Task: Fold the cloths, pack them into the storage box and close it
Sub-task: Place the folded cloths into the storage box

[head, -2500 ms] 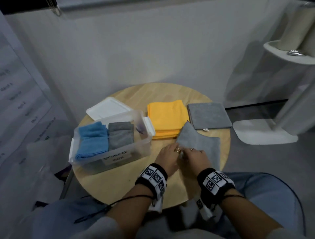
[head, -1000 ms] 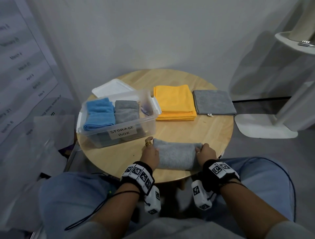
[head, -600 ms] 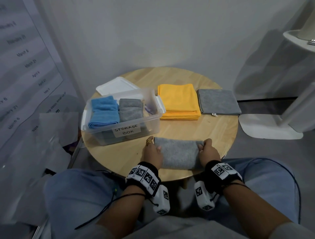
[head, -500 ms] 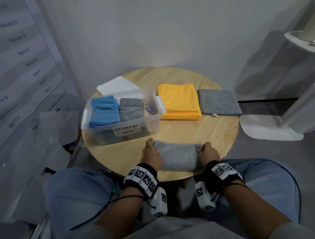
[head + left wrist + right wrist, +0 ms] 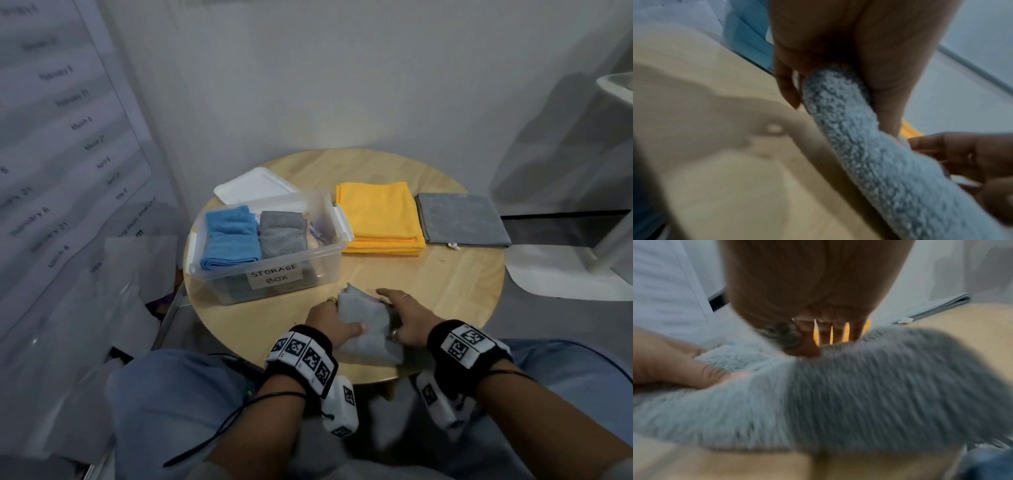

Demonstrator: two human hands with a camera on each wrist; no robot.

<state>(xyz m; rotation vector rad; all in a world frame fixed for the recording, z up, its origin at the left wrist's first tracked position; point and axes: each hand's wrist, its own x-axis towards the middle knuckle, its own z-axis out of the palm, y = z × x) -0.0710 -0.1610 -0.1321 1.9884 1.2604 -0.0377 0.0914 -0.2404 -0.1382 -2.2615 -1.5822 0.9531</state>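
A grey cloth [image 5: 368,325] lies bunched near the front edge of the round wooden table [image 5: 445,284]. My left hand [image 5: 337,317] grips its left fold, thumb on top and fingers curled beneath; the left wrist view shows the left hand [image 5: 830,81] wrapped round the rolled cloth [image 5: 869,154]. My right hand [image 5: 394,315] pinches the right side; in its wrist view the right hand [image 5: 818,340] meets the cloth [image 5: 869,394] at its top edge. The clear storage box [image 5: 329,253] stands open behind, with a blue cloth [image 5: 231,240] and a grey cloth [image 5: 282,233] inside.
The white lid [image 5: 255,185] lies behind the box. A folded yellow cloth [image 5: 378,216] and a folded grey cloth [image 5: 460,221] lie to the right of the box. My knees are under the table's front edge. A white stand base [image 5: 565,277] is on the floor at right.
The grey cloth was a wide strip held at both ends. My hands have come together, and the cloth is now doubled into a narrower bundle between them.
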